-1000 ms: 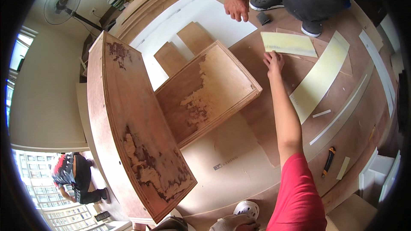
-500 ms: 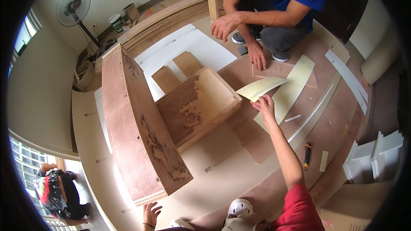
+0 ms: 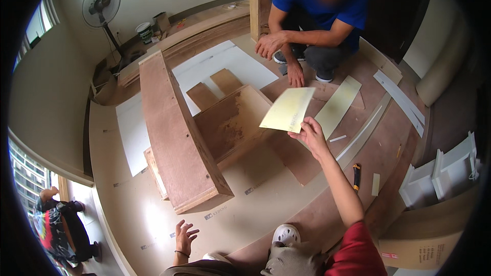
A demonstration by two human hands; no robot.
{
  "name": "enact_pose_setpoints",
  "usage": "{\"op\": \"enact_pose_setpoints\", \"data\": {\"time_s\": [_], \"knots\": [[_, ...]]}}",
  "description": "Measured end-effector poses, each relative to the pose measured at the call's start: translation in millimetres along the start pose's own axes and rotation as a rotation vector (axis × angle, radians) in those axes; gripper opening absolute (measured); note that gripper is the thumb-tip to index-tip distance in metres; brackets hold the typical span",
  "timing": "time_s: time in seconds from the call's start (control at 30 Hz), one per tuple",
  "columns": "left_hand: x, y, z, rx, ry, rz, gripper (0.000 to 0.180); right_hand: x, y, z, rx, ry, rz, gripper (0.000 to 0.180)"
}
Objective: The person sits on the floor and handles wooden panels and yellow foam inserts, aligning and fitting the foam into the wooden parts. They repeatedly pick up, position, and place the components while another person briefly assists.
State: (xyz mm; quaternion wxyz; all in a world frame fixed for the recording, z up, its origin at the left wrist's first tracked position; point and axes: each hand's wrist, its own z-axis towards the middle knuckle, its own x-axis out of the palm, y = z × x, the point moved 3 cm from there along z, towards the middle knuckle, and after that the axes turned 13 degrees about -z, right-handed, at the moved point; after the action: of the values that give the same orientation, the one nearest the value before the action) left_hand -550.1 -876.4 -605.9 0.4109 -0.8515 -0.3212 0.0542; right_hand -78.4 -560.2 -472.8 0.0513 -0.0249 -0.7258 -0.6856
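1. The right hand pinches the near lower corner of a pale yellow laminate sheet, fingers closed on its edge, and holds it lifted off the floor.
2. From that grip the sheet extends up and to the person's left, toward the plywood cabinet carcass; its long axis runs diagonally from the hand toward the crouching co-worker.
3. The sheet hangs over the carcass's open box section, apparently not touching it.
4. The left hand is well apart, low near the person's knee, fingers spread and holding nothing.
5. The right hand is therefore much the nearer to both sheet and carcass.
6. A longer laminate strip lies on the floor just beyond the sheet.
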Motion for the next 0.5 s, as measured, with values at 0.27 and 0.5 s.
{"op": "enact_pose_setpoints", "data": {"time_s": [0.27, 0.5], "knots": [[-21.9, -2.8, -17.0, 0.046, -0.056, -0.029, 0.053, 84.2, 132.0, 26.8, -0.299, 0.202, 0.142, 0.017], [-7.6, -6.6, -25.0, 0.063, -0.031, -0.044, 0.054, 96.3, 229.1, 104.2, -0.522, 0.368, 0.045, 0.023]]}}
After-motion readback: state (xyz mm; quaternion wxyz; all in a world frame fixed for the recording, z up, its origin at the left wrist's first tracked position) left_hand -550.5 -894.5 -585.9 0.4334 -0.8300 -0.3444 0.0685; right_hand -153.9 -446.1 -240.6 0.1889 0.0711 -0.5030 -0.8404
